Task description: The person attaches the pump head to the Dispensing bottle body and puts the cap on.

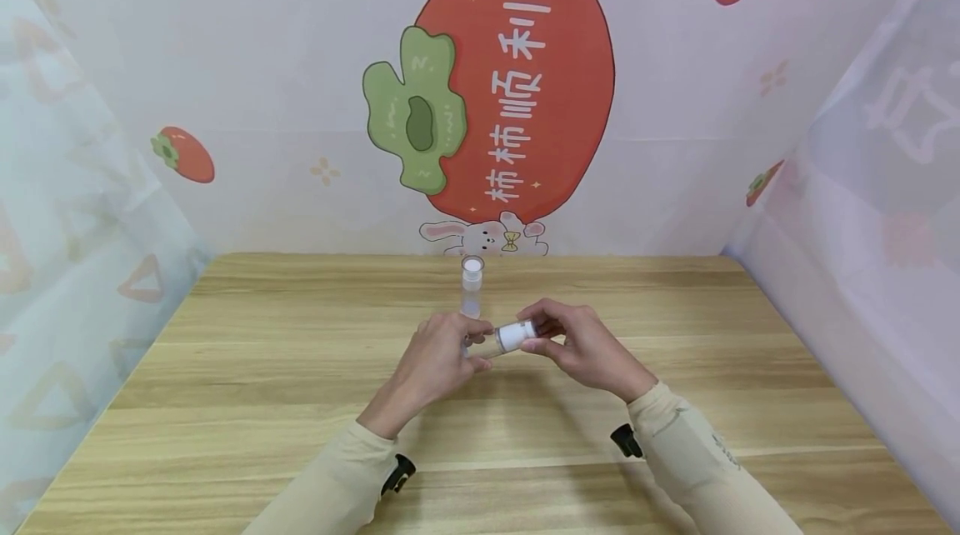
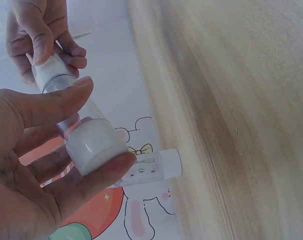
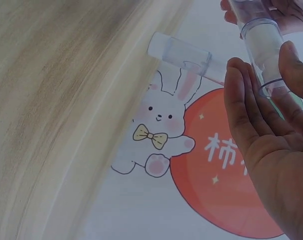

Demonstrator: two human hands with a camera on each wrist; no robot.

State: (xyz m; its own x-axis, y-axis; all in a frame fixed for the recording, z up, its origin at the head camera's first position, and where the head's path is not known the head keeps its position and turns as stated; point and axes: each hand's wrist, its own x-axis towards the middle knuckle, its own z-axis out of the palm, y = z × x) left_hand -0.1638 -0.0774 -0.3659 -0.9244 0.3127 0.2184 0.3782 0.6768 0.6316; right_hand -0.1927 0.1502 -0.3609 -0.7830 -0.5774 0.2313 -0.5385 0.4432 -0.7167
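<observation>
Both hands hold a clear cylindrical bottle with white parts (image 1: 515, 336), tilted above the table. My left hand (image 1: 437, 354) grips its left end; in the left wrist view, thumb and fingers curl round the thick white base (image 2: 97, 146). My right hand (image 1: 587, 349) pinches the other end, where a white sleeve (image 3: 264, 42) shows inside a clear cap. A second clear bottle (image 1: 472, 285) with white parts stands upright on the table just beyond the left hand. The left hand's fingers partly cover its lower part in the head view.
The wood-grain table (image 1: 300, 427) ends at a white cloth backdrop (image 1: 675, 102) printed with persimmons and a rabbit. Cloth walls also rise at the left and right sides. Black wrist mounts (image 1: 399, 473) stick out from both sleeves.
</observation>
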